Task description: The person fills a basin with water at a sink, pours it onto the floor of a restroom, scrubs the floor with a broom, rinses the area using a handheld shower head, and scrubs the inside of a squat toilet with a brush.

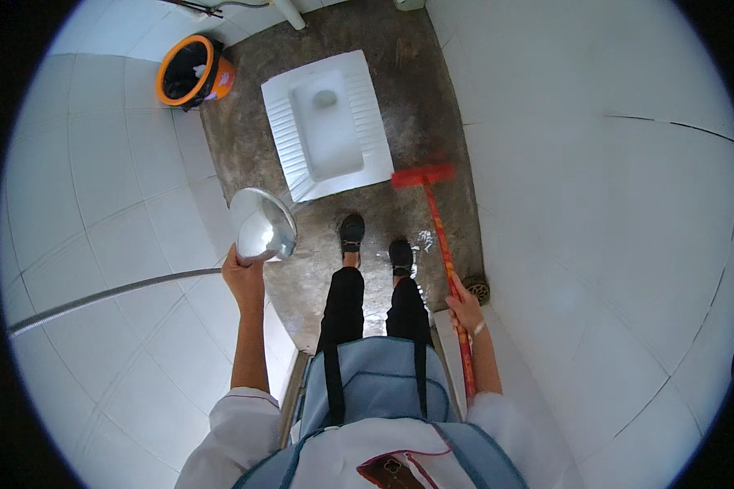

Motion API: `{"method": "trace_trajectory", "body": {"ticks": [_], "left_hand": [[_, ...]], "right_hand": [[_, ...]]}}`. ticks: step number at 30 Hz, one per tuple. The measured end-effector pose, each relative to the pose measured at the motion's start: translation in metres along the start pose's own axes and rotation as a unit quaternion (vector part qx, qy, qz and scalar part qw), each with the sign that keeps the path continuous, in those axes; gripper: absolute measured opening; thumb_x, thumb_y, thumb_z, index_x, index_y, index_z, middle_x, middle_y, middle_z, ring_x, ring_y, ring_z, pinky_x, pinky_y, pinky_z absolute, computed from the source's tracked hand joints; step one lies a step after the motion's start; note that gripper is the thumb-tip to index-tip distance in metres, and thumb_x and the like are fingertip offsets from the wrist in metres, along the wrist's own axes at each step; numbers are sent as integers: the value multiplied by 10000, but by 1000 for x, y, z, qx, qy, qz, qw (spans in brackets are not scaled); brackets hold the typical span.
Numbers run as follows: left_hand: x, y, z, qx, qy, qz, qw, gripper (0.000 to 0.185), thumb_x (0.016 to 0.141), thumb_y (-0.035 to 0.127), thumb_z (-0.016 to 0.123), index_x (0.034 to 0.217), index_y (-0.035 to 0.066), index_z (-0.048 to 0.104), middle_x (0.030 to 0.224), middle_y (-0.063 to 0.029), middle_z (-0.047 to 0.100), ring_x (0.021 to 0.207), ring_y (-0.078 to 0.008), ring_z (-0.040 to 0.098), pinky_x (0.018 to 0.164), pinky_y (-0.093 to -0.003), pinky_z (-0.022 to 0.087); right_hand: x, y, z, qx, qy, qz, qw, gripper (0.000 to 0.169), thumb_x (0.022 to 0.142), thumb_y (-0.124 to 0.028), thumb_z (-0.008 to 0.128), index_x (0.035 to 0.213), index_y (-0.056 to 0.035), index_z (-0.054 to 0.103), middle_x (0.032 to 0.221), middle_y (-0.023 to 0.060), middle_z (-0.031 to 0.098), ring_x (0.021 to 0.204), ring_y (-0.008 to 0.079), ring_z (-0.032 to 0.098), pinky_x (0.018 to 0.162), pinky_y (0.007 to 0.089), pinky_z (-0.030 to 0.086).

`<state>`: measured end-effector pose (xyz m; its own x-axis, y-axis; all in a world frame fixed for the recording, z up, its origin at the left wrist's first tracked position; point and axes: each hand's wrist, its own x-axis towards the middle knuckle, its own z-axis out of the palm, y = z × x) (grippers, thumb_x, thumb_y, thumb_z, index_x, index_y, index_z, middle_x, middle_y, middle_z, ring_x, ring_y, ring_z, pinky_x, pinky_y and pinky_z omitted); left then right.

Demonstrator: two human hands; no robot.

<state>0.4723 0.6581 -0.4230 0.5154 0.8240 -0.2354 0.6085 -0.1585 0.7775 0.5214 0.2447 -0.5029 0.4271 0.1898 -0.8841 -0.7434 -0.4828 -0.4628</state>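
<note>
My left hand [244, 273] grips the rim of a shiny metal basin [263, 225], held tilted out to the left above the floor. In my right hand [465, 305] is the red patterned pole of a long-handled floor brush [439, 229]. Its red head [423, 176] is blurred and lies over the floor by the near right corner of a white ceramic squat toilet [376, 131]. What the basin holds, if anything, cannot be made out.
An orange waste bin [227, 79] with a black liner stands in the far left corner. A round floor drain [478, 290] sits by the right wall. Wet patches shine on the concrete floor [404, 61] around my shoes. White tiled walls [116, 153] close in both sides.
</note>
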Motion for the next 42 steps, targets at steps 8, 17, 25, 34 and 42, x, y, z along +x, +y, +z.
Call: {"method": "trace_trajectory", "body": {"ticks": [8,17,25,34,42], "left_hand": [[-55,3,36,72,4,64,995,210,577,-4,665,758,-5,558,606,-32,508,561,-102,450,506,-239,375],[-81,-10,18,19,51,27,998,262,566,-59,605,607,29,362,560,20,310,541,-72,306,475,-213,286],[-84,0,3,81,83,6,993,207,608,-38,582,616,25,385,564,27,312,543,-69,305,475,-208,274],[-94,-24,16,46,132,21,990,186,617,-47,564,624,32,395,584,30,322,565,-61,307,497,-201,273],[-93,-58,-6,63,163,33,984,128,615,-72,525,635,18,435,581,2,340,549,-81,311,506,-196,274]], "right_hand": [[81,-56,6,-85,-76,-94,989,568,804,-91,452,1326,-200,255,496,18,435,372,91,409,362,256,378],[15,9,-21,-121,-116,-44,985,568,791,-123,491,1317,-154,277,578,37,515,442,126,480,462,278,420],[27,17,15,-70,-176,-26,982,569,796,-70,472,1312,-220,285,477,25,454,348,143,464,369,272,407],[160,-67,85,72,-203,18,976,562,799,-73,466,1310,-226,290,530,26,455,333,110,415,316,246,366],[71,50,79,-155,-227,-13,961,564,768,-87,492,1289,-235,335,547,44,490,483,173,522,509,289,440]]}}
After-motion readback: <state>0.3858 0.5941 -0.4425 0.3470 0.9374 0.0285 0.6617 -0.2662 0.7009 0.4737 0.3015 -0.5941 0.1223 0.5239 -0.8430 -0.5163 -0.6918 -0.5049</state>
